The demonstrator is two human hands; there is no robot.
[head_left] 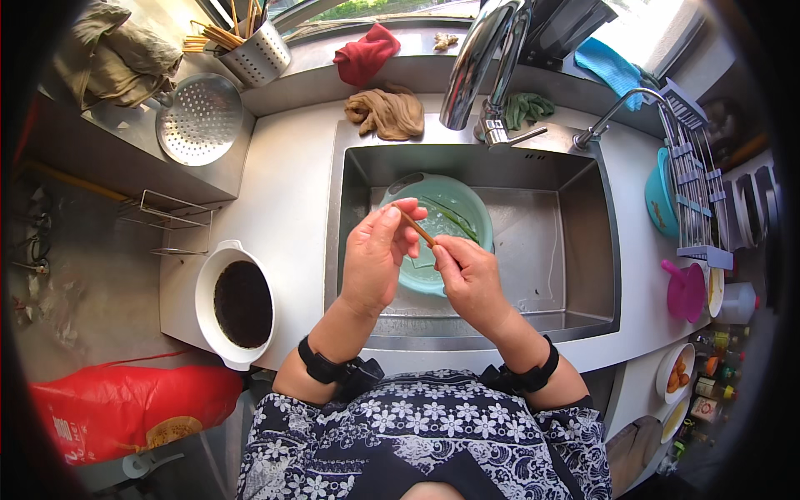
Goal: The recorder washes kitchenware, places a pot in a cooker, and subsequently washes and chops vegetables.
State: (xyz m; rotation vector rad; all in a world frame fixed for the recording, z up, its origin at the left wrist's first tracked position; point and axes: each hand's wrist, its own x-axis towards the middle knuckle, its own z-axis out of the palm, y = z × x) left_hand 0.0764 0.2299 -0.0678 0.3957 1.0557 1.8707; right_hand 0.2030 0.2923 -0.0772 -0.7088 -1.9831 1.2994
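Note:
A slim brown stick-like item [415,226] spans the gap between my hands, above the sink. My left hand [377,253] pinches its upper end between thumb and fingers. At its lower end, the thumb and fingertips of my right hand [470,275] grip it. Just what it is cannot be settled from here. Beneath both hands a mint-green plastic basin [480,209] holds water and stands in the stainless steel sink [531,250]. Long green leaves, perhaps scallion, [459,220] float in that water. My hands hide part of the basin.
The chrome faucet [465,69] arches over the sink's back rim. Left on the counter stands a white two-handled bowl of dark liquid [244,304]. A brown cloth [386,112] lies behind the sink; a dish rack [694,181] and pink dipper [686,292] stand right.

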